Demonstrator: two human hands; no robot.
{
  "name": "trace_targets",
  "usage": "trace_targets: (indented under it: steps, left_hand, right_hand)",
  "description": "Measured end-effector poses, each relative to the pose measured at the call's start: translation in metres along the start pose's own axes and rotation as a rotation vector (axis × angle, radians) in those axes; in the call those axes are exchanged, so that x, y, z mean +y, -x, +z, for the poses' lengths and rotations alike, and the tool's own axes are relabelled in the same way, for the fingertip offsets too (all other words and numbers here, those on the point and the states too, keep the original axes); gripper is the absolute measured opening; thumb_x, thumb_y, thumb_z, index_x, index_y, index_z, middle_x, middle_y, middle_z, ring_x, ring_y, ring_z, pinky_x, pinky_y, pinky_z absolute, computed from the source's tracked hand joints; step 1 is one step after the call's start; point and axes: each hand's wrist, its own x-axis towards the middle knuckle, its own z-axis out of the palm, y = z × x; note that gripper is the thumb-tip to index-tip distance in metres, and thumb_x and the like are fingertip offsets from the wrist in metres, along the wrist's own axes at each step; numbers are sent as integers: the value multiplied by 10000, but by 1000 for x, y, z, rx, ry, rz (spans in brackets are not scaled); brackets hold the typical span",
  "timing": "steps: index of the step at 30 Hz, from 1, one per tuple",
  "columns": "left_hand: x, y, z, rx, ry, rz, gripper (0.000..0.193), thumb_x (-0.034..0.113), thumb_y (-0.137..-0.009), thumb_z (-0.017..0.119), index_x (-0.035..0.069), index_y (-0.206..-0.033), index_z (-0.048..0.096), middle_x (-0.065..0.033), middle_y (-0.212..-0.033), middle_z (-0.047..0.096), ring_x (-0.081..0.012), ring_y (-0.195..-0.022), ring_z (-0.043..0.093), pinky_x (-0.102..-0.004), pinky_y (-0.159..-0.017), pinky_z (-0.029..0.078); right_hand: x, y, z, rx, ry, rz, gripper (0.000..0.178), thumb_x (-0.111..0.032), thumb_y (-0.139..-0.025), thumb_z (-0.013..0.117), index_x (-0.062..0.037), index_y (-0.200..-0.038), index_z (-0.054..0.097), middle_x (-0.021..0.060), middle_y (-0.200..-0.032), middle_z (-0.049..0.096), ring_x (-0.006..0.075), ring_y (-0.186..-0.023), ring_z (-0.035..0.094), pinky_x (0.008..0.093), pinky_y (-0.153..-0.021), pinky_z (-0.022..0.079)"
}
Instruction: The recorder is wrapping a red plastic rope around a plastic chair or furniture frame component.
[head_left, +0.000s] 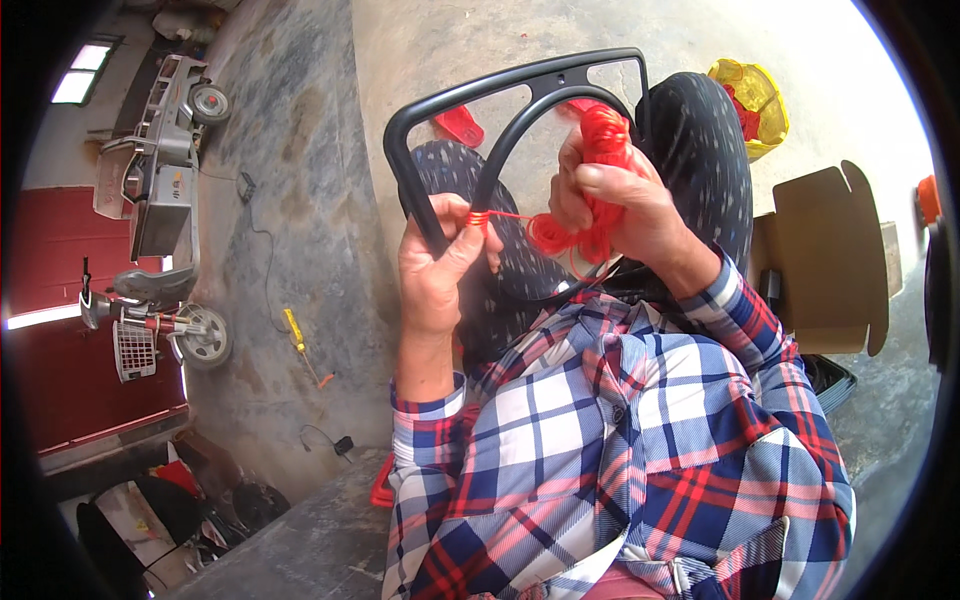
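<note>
A black tubular frame with a curved inner bar rests across my knees. My left hand closes on the frame's left side, with the thumb pressed against several turns of red cord wound round the bar. From these turns a taut strand runs right to a bundle of the same red cord. My right hand is wrapped round that bundle, and loose loops hang beneath it. Part of the frame's lower side is hidden behind my hands and the cord.
A yellow bag with red contents stands beyond my right knee. An open cardboard box is at my right. On the floor at left lie a yellow-handled tool and a cable. An electric tricycle is parked far left.
</note>
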Motion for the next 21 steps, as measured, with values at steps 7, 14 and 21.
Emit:
trace_targets:
  steps: [7,14,21]
  left_hand:
    - [4,-8,5,166,-121,-97,188,225,-944,609,44,-964,565,-101,-659,608,-158,-566,591,-276,-555,496]
    - [2,-11,5,201,-211,22,148,141,-940,601,-5,-964,601,-55,-864,599,-116,-731,570,-270,-664,472]
    - [-1,-6,1,219,-277,-16,167,157,-920,639,-2,-967,615,-23,-869,587,-103,-819,525,-262,-762,433]
  right_hand:
    - [31,-14,15,69,520,-23,294,-133,-766,792,-12,-996,652,19,-858,666,85,-808,597,247,-752,487]
    - [42,-23,26,12,363,70,161,-78,-776,736,-12,-901,660,21,-746,672,86,-714,605,246,-685,490]
    - [47,-24,27,53,297,31,130,-52,-801,707,11,-898,647,65,-760,678,126,-717,641,266,-689,509]
